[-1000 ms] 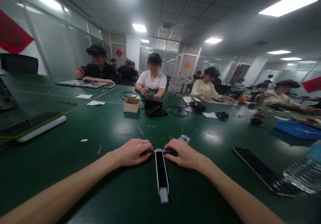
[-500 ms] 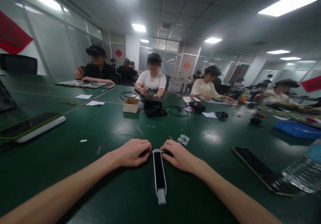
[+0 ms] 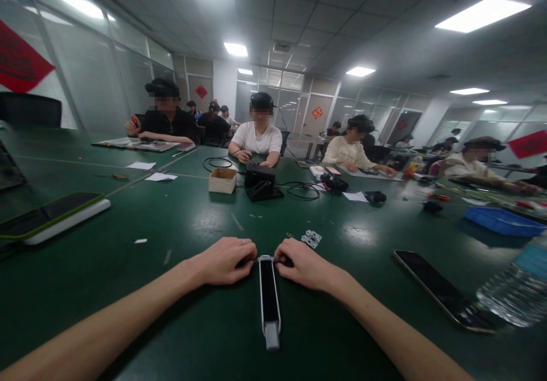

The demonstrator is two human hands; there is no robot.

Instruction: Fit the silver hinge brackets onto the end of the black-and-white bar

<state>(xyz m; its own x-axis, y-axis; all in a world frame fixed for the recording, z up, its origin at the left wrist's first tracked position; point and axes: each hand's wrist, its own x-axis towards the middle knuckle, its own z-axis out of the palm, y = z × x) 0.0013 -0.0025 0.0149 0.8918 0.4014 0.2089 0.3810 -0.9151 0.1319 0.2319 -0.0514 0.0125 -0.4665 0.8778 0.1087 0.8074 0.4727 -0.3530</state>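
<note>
A long narrow device (image 3: 269,290) with a white frame, a black face and a grey block at its near end lies on the green table, pointing toward me. My left hand (image 3: 233,260) is closed at the left side of its far end, pinching a small stub there. On the opposite side my right hand (image 3: 298,262) is also closed, with curled fingers at the right end of the same crosspiece. The fingers largely cover what they grip. Beyond my right hand lie small grey metal plates (image 3: 311,238).
To the right are a phone (image 3: 442,290), a clear water bottle (image 3: 513,287) and a blue tray (image 3: 504,221). A cardboard box (image 3: 222,181) and a black stand (image 3: 261,183) stand ahead. A green-edged tablet (image 3: 53,213) lies left. Several people sit around the table.
The view has shifted slightly. Both hands stay at the far end of the device, with little visible movement.
</note>
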